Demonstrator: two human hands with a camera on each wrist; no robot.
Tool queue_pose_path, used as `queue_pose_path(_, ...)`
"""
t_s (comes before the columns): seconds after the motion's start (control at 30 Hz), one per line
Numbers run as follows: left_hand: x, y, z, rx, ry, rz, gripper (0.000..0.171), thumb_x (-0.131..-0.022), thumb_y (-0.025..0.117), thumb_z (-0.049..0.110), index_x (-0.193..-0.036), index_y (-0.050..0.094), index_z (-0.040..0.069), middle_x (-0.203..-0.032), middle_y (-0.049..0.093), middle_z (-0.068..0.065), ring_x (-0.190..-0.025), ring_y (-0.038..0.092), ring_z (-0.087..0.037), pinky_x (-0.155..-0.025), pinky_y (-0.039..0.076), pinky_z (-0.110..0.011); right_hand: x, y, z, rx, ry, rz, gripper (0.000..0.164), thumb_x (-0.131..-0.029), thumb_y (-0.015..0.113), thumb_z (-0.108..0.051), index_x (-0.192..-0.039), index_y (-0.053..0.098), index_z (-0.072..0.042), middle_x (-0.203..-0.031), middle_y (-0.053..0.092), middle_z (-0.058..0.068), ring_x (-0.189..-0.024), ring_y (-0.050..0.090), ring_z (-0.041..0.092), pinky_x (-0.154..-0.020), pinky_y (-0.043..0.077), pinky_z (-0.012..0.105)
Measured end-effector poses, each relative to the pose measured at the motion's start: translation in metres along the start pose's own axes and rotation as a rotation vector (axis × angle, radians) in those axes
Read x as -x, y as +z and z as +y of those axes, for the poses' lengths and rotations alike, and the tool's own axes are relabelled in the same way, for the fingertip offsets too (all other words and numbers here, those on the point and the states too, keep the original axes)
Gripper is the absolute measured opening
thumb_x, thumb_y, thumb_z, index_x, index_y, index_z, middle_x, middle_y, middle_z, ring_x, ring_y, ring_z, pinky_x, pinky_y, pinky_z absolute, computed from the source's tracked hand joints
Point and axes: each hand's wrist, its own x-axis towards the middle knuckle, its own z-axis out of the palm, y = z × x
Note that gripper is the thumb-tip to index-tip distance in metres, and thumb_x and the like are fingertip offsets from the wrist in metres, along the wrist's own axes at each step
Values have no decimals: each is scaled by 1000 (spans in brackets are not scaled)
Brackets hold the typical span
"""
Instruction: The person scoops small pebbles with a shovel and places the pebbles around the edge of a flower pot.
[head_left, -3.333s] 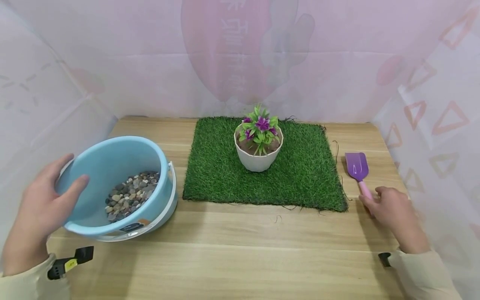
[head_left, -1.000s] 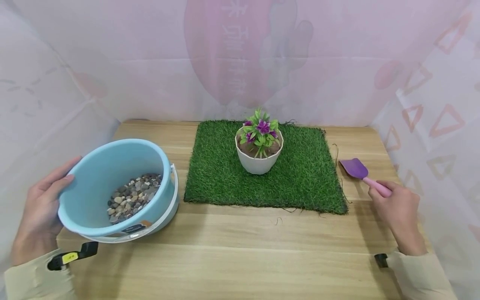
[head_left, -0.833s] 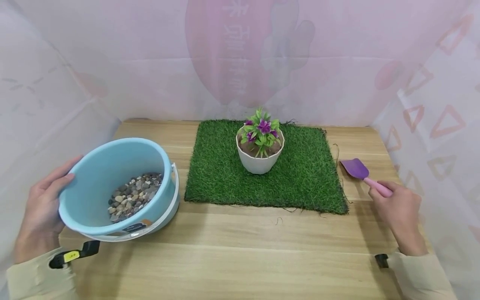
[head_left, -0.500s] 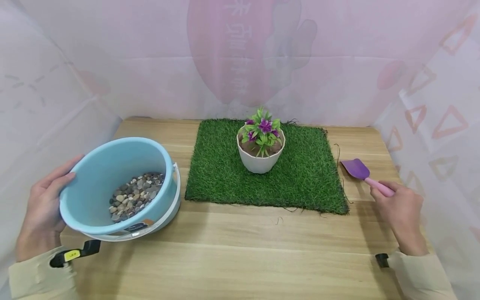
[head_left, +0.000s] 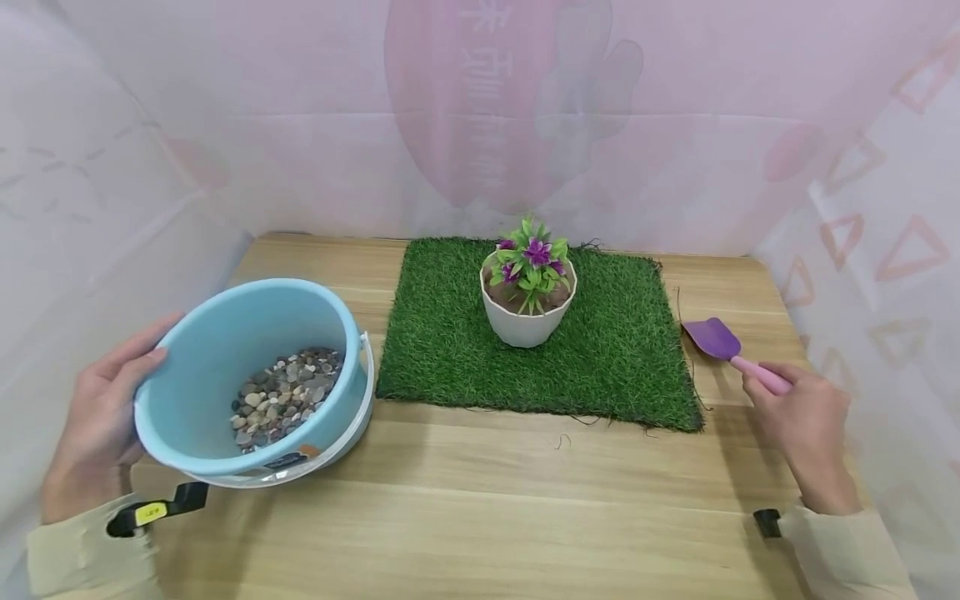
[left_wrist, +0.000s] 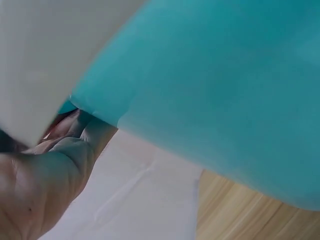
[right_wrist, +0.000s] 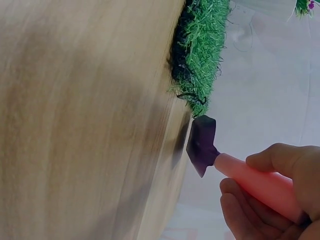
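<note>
At the left of the head view, my left hand [head_left: 108, 408] holds the rim of a light blue bucket [head_left: 202, 375], its thumb over the edge. The bucket leans to the right, with pebbles [head_left: 288, 396] gathered low on that side. The left wrist view shows the bucket's outer wall [left_wrist: 210, 100] and part of the palm. My right hand [head_left: 802, 425] grips the pink handle of a small shovel [right_wrist: 257, 182]. Its purple blade [head_left: 714, 337] is just off the table by the mat's right edge; a shadow shows below it in the right wrist view.
A white pot [head_left: 525, 325] with a purple-flowered plant [head_left: 534, 258] stands on a green turf mat [head_left: 450, 358] at the middle back. Wooden table [head_left: 525, 492] lies in front. Cloth walls [head_left: 315, 167] close off the back and both sides.
My left hand has closed on the bucket's rim. My right hand has taken the shovel by its handle and turned its blade leftward. Lately the whole head view has shifted slightly.
</note>
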Motion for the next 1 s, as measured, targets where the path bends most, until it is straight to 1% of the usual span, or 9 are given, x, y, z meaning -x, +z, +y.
queue_pose_path(0.13,2,2,-2,-34,9,-16,46,-111,53,11,-157,52,15,-127,76,14,-95,80,-10,-68,70,-31,-1,-2,-1,3,5,25,39,-92,74,-20,-119,76,8,-110,74,33,-99,73,54,-51,35,1)
queue_pose_path(0.23,4,3,-4,-60,16,-27,46,-111,52,10,-157,52,15,-127,76,15,-94,81,-10,-67,69,-32,-1,-3,-2,10,4,51,37,-91,74,-20,-117,77,7,-108,75,32,-99,73,54,-55,31,0)
queue_pose_path(0.33,7,4,-6,-85,19,-38,47,-111,52,10,-158,51,15,-128,75,15,-94,81,-10,-66,69,-32,-1,-4,-2,21,6,59,37,-91,74,-21,-116,78,6,-107,75,32,-99,73,54,-57,31,2)
queue_pose_path(0.43,10,6,-8,-95,32,-54,47,-111,51,8,-158,51,14,-129,74,15,-95,80,-9,-67,70,-32,-1,-5,-3,24,10,49,37,-92,73,-21,-117,78,6,-108,75,32,-98,73,54,-55,32,2)
queue_pose_path(0.63,14,14,-11,-45,91,-101,46,-111,47,1,-157,50,5,-131,76,7,-101,80,-12,-70,69,-34,1,-5,-4,15,-6,49,37,-91,74,-20,-116,77,7,-107,75,33,-94,74,53,-51,33,1)
queue_pose_path(0.77,16,21,-12,-17,123,-134,46,-110,45,-2,-157,48,1,-133,75,4,-103,79,-15,-73,69,-36,1,-5,-6,15,-25,61,36,-91,74,-20,-116,78,7,-106,75,33,-93,74,54,-53,31,0)
queue_pose_path(0.87,19,25,-13,-14,139,-150,47,-110,44,-3,-157,45,-3,-135,74,3,-105,79,-16,-73,69,-36,0,-5,-7,18,-34,71,36,-91,74,-20,-115,78,6,-104,75,32,-93,74,54,-55,31,2)
queue_pose_path(1.0,23,32,-14,-43,157,-164,47,-110,44,-3,-157,43,-5,-138,72,2,-105,79,-16,-72,68,-38,-1,-4,-9,16,-50,88,36,-89,74,-20,-113,79,6,-103,75,33,-93,73,55,-54,32,6)
